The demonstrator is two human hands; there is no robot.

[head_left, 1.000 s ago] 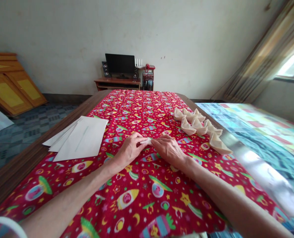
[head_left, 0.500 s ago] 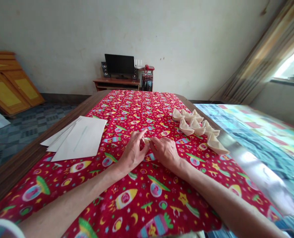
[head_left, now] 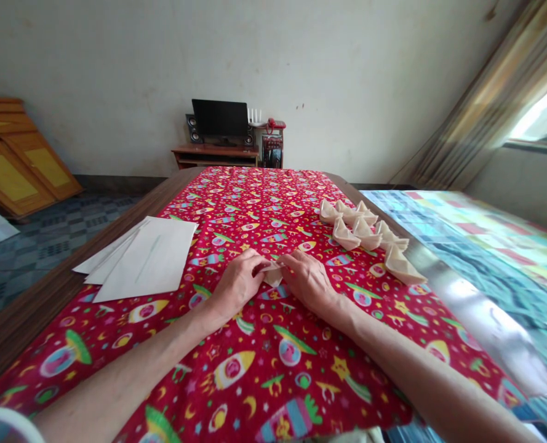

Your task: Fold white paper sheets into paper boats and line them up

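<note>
Between my hands, just above the red patterned cloth [head_left: 264,332], is a small piece of folded cream paper [head_left: 273,276]. The fingers of my left hand [head_left: 240,278] pinch its left side. On its right side, my right hand [head_left: 307,275] grips it with bent fingers. Part of the paper is hidden behind the fingers. Several folded paper boats [head_left: 367,234] of the same cream colour stand grouped at the right side of the cloth. A fanned stack of flat paper sheets [head_left: 151,258] lies to the left of my hands.
The cloth covers a dark wooden table [head_left: 130,232]. Against the far wall a desk [head_left: 215,151] carries a monitor [head_left: 219,120] and speakers. A bed [head_left: 476,246] adjoins the right side, and a wooden cabinet [head_left: 19,157] stands at the left.
My left hand has moved slightly left and down, and its raised index finger has come down to the paper. More of the folded paper shows between my hands.
</note>
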